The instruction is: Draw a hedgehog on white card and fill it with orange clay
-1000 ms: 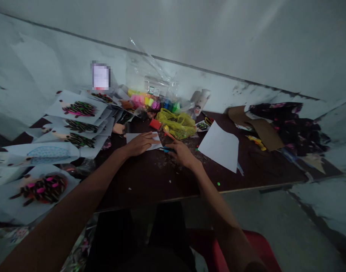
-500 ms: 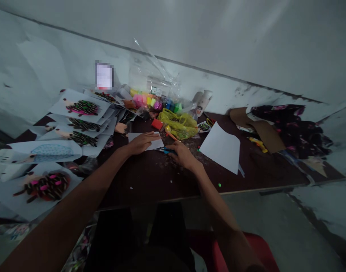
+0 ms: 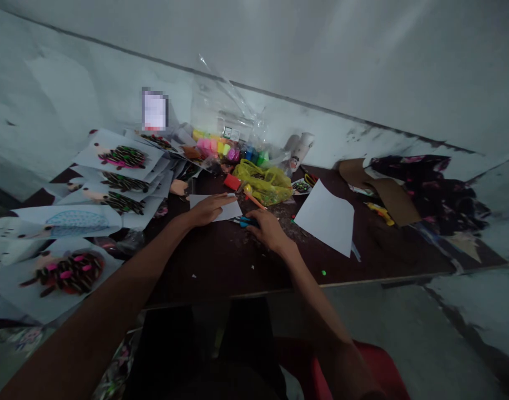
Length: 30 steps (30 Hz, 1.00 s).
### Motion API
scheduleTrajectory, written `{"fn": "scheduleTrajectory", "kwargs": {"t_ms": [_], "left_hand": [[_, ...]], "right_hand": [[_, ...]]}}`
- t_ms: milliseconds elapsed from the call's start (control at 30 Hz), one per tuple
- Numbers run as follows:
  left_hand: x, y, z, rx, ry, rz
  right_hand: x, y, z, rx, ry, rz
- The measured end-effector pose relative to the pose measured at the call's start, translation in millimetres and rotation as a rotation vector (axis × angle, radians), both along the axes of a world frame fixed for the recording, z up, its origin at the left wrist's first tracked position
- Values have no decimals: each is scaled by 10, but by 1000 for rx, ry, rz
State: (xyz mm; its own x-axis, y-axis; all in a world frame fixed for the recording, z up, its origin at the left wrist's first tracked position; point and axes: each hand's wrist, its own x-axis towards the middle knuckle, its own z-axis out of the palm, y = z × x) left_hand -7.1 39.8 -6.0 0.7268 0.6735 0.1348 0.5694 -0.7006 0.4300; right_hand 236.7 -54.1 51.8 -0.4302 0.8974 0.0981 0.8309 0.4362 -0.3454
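Observation:
My left hand [image 3: 209, 210] lies flat with its fingers stretched over a small white sheet of paper [image 3: 229, 210] on the dark table. Just right of that sheet, my right hand [image 3: 270, 227] is closed on a blue tool [image 3: 245, 221], whose exact kind is too small to tell. The tool lies low, near the paper's lower right corner. An orange stick [image 3: 255, 200] runs up and left from beside the right hand's fingers. Behind the hands are a red block [image 3: 231, 181] and a yellow plastic bag [image 3: 265, 186].
Sheets with hedgehog pictures [image 3: 123, 157] are piled at the left. A larger white sheet [image 3: 327, 216] lies right of my right hand. Coloured clay [image 3: 218, 148] in clear plastic stands by the wall. Brown card [image 3: 393, 199] and dark patterned cloth [image 3: 429, 189] are at the right.
My right hand has shifted very slightly, with the blue tool still in it. My left hand keeps its place on the paper.

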Motion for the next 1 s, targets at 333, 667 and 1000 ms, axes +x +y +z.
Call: {"fn": "scheduleTrajectory", "kwargs": {"t_ms": [333, 667, 1000], "left_hand": [[-26, 17, -20, -8, -55, -28], [-31, 24, -33, 0, -39, 11], [-21, 2, -9, -6, -55, 8]], "right_hand": [[1, -5, -44, 16, 61, 34], [-47, -21, -51, 14, 74, 58], [-155, -35, 10, 20, 42, 75]]}}
